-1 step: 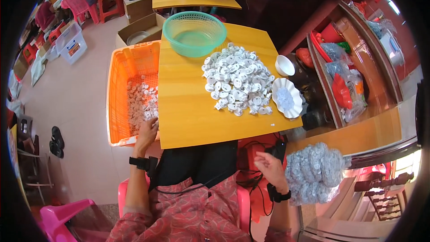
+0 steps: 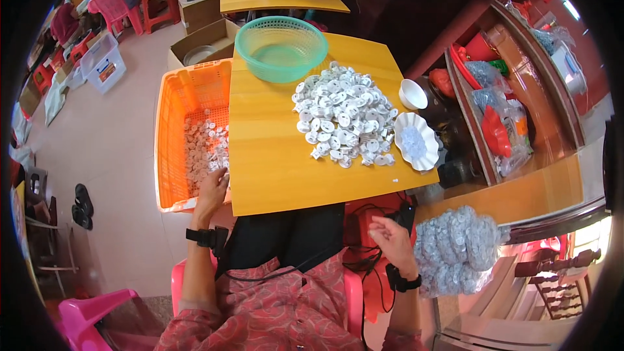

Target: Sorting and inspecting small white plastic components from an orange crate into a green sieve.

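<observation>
My left hand [image 2: 213, 187] is at the near right corner of an orange plastic crate [image 2: 170, 149], beside the table edge. Its fingers curl together, and whatever they hold is hidden. Small white plastic parts [image 2: 207, 146] lie scattered in the crate near those fingers. My right hand [image 2: 392, 237] hovers in front of the table, right of my lap, with loosely bent fingers apart and nothing visible in them. A large heap of white round plastic pieces [image 2: 348, 117] covers the right half of the yellow tabletop [image 2: 266, 162].
A green basket [image 2: 281, 52] stands at the table's far left. A white bowl [image 2: 413, 95] and a fluted dish [image 2: 426, 146] of small clear pieces sit at its right edge. Bagged parts [image 2: 458, 247] are at the right. Cables [image 2: 367, 257] hang near my right hand.
</observation>
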A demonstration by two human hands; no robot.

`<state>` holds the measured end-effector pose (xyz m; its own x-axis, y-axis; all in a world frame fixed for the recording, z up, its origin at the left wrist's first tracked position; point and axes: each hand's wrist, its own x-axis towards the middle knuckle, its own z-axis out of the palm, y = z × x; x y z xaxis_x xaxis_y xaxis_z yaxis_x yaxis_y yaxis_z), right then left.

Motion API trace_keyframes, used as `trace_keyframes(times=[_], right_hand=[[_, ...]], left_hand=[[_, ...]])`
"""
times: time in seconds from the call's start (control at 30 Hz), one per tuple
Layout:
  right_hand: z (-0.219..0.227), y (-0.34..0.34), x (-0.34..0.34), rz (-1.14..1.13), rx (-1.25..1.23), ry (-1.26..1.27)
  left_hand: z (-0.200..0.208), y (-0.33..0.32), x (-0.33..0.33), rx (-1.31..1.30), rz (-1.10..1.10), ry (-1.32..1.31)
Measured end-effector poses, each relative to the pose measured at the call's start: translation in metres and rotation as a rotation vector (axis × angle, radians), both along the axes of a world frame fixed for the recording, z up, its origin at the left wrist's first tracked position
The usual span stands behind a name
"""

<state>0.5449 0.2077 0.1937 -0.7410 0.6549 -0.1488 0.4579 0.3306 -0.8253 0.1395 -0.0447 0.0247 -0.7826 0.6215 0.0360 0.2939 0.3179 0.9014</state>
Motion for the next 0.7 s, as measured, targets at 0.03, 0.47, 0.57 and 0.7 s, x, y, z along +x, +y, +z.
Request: trace_keyframes(times=[0.03,0.47,0.57,0.7], right_hand=[[0.001,-0.001,-0.005,-0.011,-0.002,-0.003],[0.023,-0.035,-0.095,0.31,0.135,0.06],[0.013,-0.043,-0.101,0.348,0.228,0.106],[-0.009,-0.058,-0.097,0.417,0.31,0.03]], left_hand=[[0.026,0.008,0.007,-0.002,-0.011,-0.003],[0.127,0.018,0.054,0.295,0.044,-0.257],[0.118,0.012,0.052,0.35,0.04,-0.439],[0.084,0.003,0.048,0.199,0.055,-0.69]])
